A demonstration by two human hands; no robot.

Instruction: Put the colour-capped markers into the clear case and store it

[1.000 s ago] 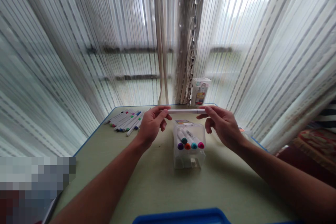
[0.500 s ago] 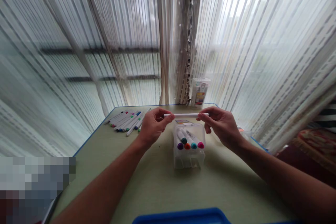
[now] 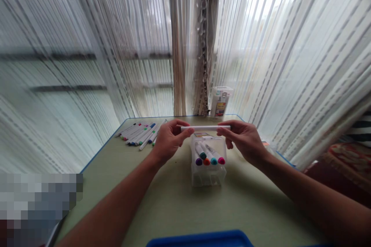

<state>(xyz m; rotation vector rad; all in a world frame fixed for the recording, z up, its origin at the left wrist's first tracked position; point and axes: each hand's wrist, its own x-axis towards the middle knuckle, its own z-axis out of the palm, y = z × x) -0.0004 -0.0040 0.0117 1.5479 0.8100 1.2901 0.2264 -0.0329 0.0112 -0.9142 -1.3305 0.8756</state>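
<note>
A white marker [image 3: 205, 128] is held level between my two hands, above the far end of a clear plastic case. My left hand [image 3: 169, 139] pinches its left end between thumb and fingers. My right hand [image 3: 242, 137] closes on the right end the same way. Below, the clear case [image 3: 193, 177] lies on the table with several markers inside, their caps facing me: a purple cap [image 3: 198, 161], an orange cap [image 3: 206, 161], a teal one, a light blue one and a pink cap [image 3: 221, 160].
Loose white markers [image 3: 139, 135] with coloured ends lie in a pile at the table's far left. A second clear case [image 3: 220, 102] stands upright at the back edge. Something blue [image 3: 199, 239] sits at the near edge. Sheer curtains [image 3: 139, 27] hang behind the pale green table [image 3: 168, 208].
Both hands keep hold of the marker in nearly the same place; the right fingers have shifted slightly on its end. The curtains have swayed.
</note>
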